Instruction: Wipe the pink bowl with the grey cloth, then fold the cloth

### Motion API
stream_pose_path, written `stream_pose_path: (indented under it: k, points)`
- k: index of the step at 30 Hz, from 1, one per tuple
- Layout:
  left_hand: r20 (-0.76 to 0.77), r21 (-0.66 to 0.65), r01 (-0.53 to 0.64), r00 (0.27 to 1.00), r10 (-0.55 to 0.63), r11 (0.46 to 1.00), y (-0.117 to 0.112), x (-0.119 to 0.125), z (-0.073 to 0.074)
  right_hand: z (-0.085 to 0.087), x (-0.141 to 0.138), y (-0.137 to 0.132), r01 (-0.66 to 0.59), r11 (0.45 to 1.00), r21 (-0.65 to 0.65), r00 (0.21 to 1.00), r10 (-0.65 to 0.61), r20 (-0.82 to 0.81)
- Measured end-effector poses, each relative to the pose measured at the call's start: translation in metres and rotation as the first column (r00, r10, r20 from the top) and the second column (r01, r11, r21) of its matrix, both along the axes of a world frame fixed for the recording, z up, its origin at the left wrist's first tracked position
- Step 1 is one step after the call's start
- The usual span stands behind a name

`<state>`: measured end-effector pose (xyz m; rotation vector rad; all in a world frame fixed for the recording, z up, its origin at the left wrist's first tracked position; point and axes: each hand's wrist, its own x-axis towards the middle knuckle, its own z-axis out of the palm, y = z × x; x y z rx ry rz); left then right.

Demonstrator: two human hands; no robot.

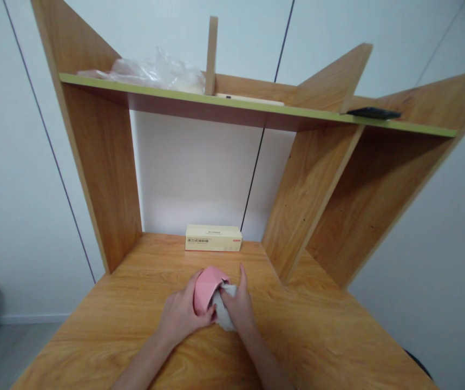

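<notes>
Pink bowl (205, 290): tipped on its side at the near middle of the wooden desk (114, 319), held just above or on the top; contact with the wood cannot be told. Far left, a dark blurred shape at floor level, not identifiable. Left side panel (102, 173) of the desk hutch rises at a slant to the upper shelf (167, 97), green along its front edge. On the shelf's left part, a crumpled clear plastic bag (155, 73); just right of it a thin upright wooden divider (211, 54), then a flat pale item (248, 99) lying along the shelf. Below, left hand (181, 317) wrapped round the bowl's left side and clamped on it, thumb side up. Bowl's opening faces right. White cloth (224, 317) bunched against the opening and under its lower rim. Right hand (240, 309) closed on the cloth, thumb pressing it to the bowl, one finger stretched straight away from the body. Both hands close together, meeting at the bowl. Behind them, against the white back wall, a long pale cardboard box (213, 238) with printed lettering, well apart from the hands. Right of that, a slanted inner panel (309, 195). On the shelf's right end, a flat black object (373, 112) overhanging the edge slightly.
</notes>
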<state>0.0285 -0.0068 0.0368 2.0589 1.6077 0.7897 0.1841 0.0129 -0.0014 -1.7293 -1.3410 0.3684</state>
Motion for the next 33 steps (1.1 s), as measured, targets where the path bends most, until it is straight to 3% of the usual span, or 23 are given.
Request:
stream_pose_path:
  k: [3,7,13,20,23,28,33]
  points:
    - [-0.079,0.002,0.0,0.997,0.001,1.0,-0.001,0.0,0.006,0.008,0.001,-0.005,0.036,0.999,0.033,0.98,-0.042,0.194]
    - [-0.127,0.002,0.013,0.992,-0.013,1.0,0.0,0.0,0.008,0.015,0.003,-0.007,-0.026,0.997,0.068,0.935,0.0,0.354]
    - [-0.15,-0.008,0.079,0.986,-0.079,0.997,-0.004,0.007,0.017,0.014,0.007,-0.006,-0.017,0.999,-0.05,0.926,0.034,0.377]
    - [-0.218,-0.037,0.114,0.969,-0.119,0.993,-0.013,0.009,0.033,0.02,0.01,-0.011,-0.12,0.982,0.144,0.891,0.042,0.452]
    - [-0.203,-0.032,0.111,0.972,-0.115,0.993,-0.012,0.008,0.027,0.017,0.01,-0.01,-0.099,0.989,0.11,0.931,0.053,0.361]
    - [-0.091,-0.02,0.05,0.995,-0.052,0.999,-0.007,0.005,0.014,0.004,0.014,-0.006,-0.112,0.99,0.087,0.993,0.108,0.048]
    - [0.034,-0.012,0.052,0.998,-0.051,0.999,-0.008,0.01,0.005,-0.005,0.013,0.0,-0.086,0.976,0.199,0.937,0.147,-0.317]
